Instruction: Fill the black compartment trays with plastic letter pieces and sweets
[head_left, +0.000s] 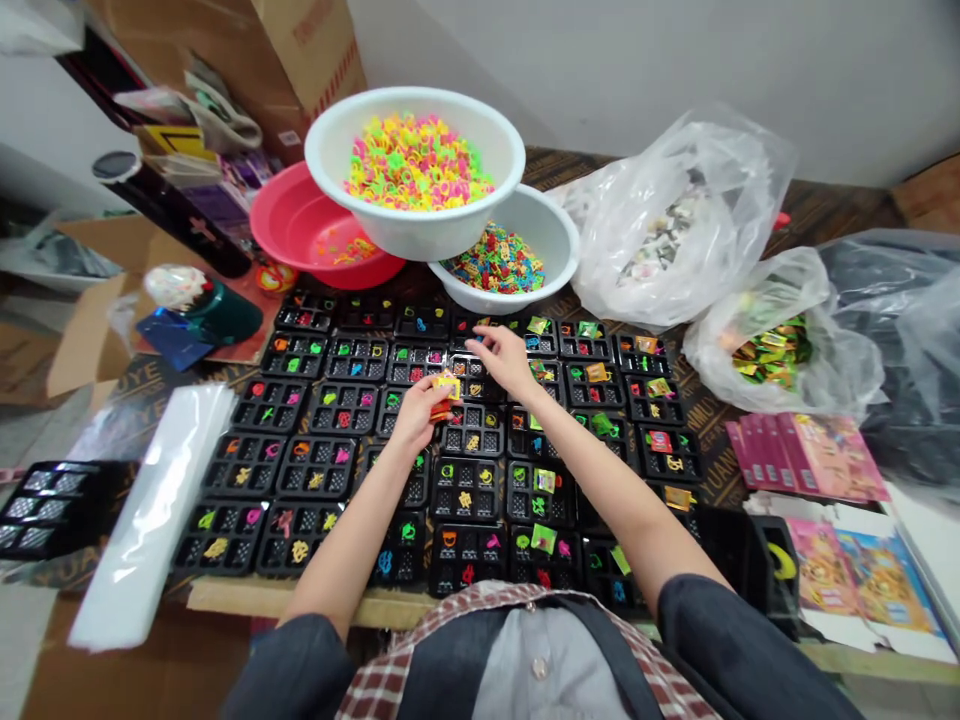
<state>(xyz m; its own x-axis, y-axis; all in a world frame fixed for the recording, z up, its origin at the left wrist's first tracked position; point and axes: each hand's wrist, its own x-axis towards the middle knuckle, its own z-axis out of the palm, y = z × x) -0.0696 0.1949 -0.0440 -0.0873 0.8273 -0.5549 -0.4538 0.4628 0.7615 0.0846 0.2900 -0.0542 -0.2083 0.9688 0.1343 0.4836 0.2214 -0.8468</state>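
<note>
My left hand [417, 412] is closed on a small stack of candy packets [448, 388], yellow on top with orange-red edges below. Just beyond it, my right hand [501, 356] reaches over the far rows of trays, fingers spread and apart, with nothing visible in them. Beneath both hands lie rows of black compartment trays [469, 478] holding small coloured plastic pieces. Trays toward the right also carry small shiny packets, such as a green packet [544, 540] and an orange packet [597, 372]. My right hand and forearm hide parts of some trays.
A white basin [319, 150] of bright rings overlaps a red basin [262, 215] and a pale blue basin [566, 240]. Plastic bags [720, 200] stand at back right. Pink printed cards [832, 455] lie right; clear plastic sleeves [154, 510] and a dark bottle [172, 215] are left.
</note>
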